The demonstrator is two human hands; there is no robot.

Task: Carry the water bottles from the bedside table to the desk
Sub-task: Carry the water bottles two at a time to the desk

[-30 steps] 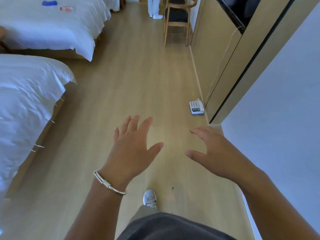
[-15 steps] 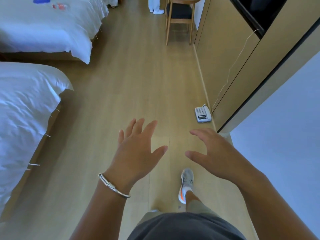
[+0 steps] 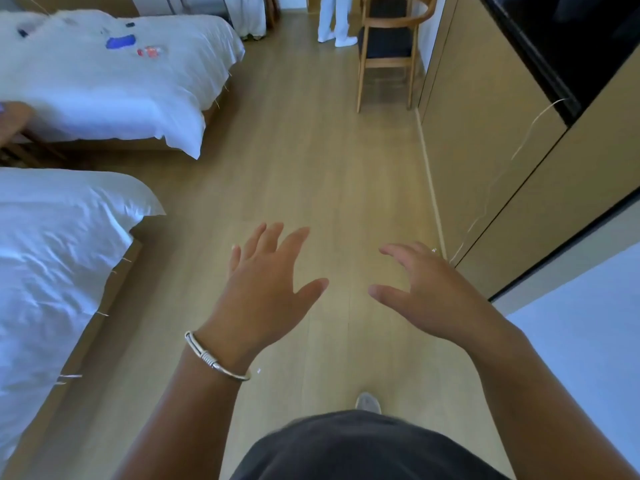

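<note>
Both hands are empty, left hand (image 3: pixel 266 289) and right hand (image 3: pixel 426 292) spread wide over the light wood-plank floor (image 3: pixel 311 150). No bottles visible; I'd head between the white-sheeted beds (image 3: pixel 62 258).

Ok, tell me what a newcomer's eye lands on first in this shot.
First, the two empty, open hands held out low in the middle: the left hand with a silver bangle on its wrist, the right hand beside it. Next, two white beds along the left, the near bed and the far bed with small coloured items on it. At the far end of the floor stands a wooden chair.
</note>
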